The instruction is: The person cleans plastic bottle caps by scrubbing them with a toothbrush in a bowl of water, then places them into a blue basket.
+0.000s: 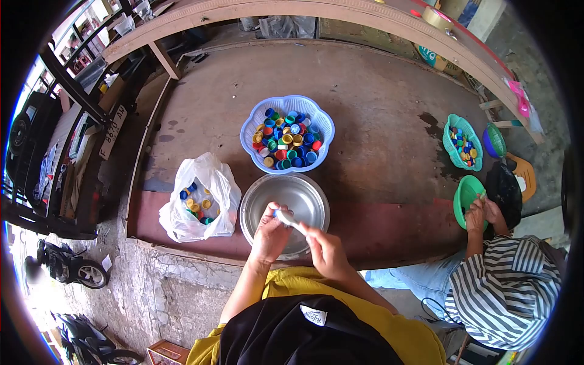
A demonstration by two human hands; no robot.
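Over the steel bowl [315, 210], both my hands are raised close together. My left hand [269, 238] is closed, with a bit of a small blue bottle cap [277, 213] showing at its fingertips. The fingers of my right hand [326, 248] are closed on a slim white tool [293, 221], whose far end reaches the left fingertips; I cannot tell its kind. Just beyond the bowl stands a blue-lilac plastic basket [246, 137] heaped with bottle caps [287, 139] in several colours. A translucent plastic bag [225, 182] with more caps lies open to the left.
On the right, a person in a striped shirt [508, 286] has both hands [480, 214] over a green bowl [460, 193]. Beyond it are a teal basket [448, 146] of caps and a black bag [504, 188]. A wooden rail [292, 9] spans the table's [365, 79] far side.
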